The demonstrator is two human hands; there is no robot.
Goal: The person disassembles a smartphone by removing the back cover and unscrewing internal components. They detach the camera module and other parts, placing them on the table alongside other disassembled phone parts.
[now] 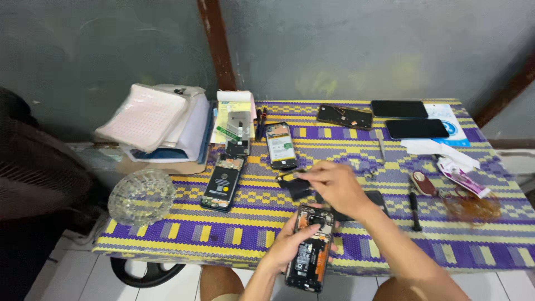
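A purple-and-yellow woven table (423,245) bears everything. At its six o'clock edge the left hand (287,245) grips an opened phone (310,249) (back removed); the right hand (332,185), at twelve o'clock of it, pinches a small black part (296,187).

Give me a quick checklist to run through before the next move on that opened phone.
1. Opened phone held steady: ok, the left hand grips its side at the table edge.
2. Phone's insides exposed: ok, back is off, battery and board showing.
3. Right hand has its part: ok, fingers pinch a small black piece above the phone.
4. Black tool within reach: ok, lies right of the hands.
5. Other opened phone out of the way: ok, lies to the left.
6. Loose screws accounted for: cannot tell, too small.
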